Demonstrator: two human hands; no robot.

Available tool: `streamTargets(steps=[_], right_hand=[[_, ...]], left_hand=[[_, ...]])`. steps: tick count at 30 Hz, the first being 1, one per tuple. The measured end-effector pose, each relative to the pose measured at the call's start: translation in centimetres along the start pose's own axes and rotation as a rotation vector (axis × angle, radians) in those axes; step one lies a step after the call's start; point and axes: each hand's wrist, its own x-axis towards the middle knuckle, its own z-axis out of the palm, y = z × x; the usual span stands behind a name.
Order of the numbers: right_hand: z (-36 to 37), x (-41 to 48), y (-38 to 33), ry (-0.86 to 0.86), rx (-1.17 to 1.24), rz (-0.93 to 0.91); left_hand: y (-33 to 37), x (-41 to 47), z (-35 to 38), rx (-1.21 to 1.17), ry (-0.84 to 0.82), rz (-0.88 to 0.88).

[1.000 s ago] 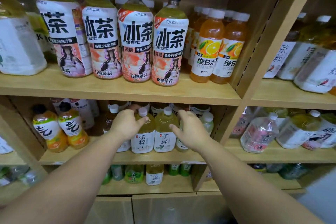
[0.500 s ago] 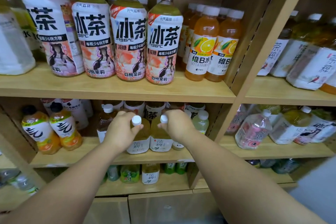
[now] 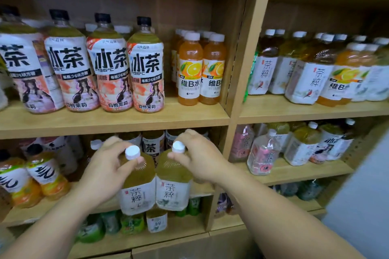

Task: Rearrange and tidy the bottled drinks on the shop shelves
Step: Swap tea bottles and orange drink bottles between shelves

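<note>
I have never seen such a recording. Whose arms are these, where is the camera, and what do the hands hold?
There is no machine here. A person wears one wide-angle camera on the head, looking forward and down, so the two bare arms entering from below are that person's own. In front are wooden shop shelves full of bottled drinks. On the upper shelf stand large iced-tea bottles with black caps and, to their right, orange drinks with white caps. The left hand grips the neck of the left tea bottle, and the right hand grips the neck of the right tea bottle beside it. Both bottles appear pulled out in front of the middle shelf.
</note>
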Motion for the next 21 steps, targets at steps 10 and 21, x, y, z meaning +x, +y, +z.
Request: streamTargets(steps=[10,21], right_hand=[[-13.6,-6.4,6.6,0.137,0.142,-0.148],[-28.6,-11.3,19.7,0.310,0.095,-0.120]], left_hand=[[16.5,1.6,0.7,-0.072,0.075,0.102],[32.4,7.5,8.6,-0.141,0.237,0.081]])
